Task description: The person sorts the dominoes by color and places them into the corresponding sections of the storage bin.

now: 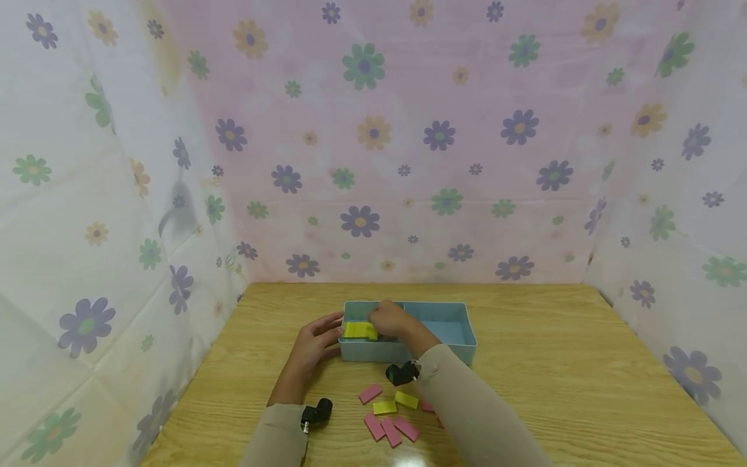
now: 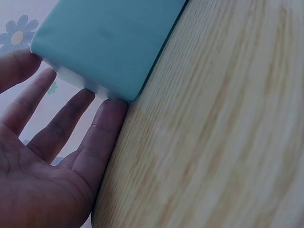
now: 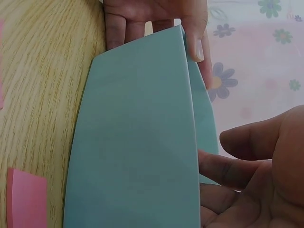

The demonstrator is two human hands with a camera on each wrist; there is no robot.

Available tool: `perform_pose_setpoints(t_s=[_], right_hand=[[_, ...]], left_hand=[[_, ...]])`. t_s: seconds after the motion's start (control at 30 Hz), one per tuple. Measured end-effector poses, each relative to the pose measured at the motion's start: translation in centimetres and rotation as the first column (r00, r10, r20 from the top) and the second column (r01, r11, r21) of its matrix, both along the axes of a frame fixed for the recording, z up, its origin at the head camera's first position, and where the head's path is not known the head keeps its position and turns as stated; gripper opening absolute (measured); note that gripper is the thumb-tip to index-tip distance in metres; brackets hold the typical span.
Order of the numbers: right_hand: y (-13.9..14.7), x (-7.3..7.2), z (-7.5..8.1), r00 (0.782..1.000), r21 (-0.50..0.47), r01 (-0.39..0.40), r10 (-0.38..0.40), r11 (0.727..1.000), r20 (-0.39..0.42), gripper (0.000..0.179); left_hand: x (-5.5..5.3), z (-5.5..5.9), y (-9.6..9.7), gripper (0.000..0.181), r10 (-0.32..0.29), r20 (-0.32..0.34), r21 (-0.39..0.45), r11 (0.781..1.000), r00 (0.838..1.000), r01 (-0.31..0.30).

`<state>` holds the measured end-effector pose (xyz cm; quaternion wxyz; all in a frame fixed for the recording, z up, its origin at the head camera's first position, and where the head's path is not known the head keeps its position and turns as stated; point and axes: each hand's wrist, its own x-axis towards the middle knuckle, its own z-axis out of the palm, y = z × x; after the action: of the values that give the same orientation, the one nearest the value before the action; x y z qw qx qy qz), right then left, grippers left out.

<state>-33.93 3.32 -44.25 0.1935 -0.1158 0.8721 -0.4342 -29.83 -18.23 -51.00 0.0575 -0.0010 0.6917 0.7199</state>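
Blocks, yellow, lie by the near left corner of the blue box, apparently being packed; left hand touches its left end, fingers spread; right hand dips inside, grip hidden; next likely calls for withdrawing over the rim

Can't read any txt, label, brand, no. or sign, whether printed or handwritten, in any of the 3 views (head, L wrist & R wrist incl.).
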Motion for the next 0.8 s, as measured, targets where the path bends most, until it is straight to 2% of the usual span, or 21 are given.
perform_pose_setpoints(t_s=[0.17,0.37,0.6,0.8], right_hand=[[-0.1,-0.1,-0.2,1.0,0.017,-0.01,0.01,1.0,-0.006,0.052],[0.5,0.1,-0.1,0.998,0.003,0.013,-0.012,1.0,-0.066,0.039],[1.9,1.8,0.6,0.984,-0.089,0.042,-0.056,0.995,-0.17,0.035],[3.2,3.4,0.3,0.968,-0.141,0.03,-0.064,0.99,-0.245,0.027]], left_hand=[[0.1,0.0,0.0,0.045,-0.003,-0.005,0.017,1.0,1.0,0.003],[0.2,0.1,0.0,0.045,-0.007,0.006,0.026,1.0,1.0,0.006],[-0.1,0.2,0.1,0.045,-0.007,0.004,0.015,1.0,1.0,0.007],[-0.2,0.1,0.1,0.045,0.011,0.007,0.005,1.0,1.0,-0.011]])
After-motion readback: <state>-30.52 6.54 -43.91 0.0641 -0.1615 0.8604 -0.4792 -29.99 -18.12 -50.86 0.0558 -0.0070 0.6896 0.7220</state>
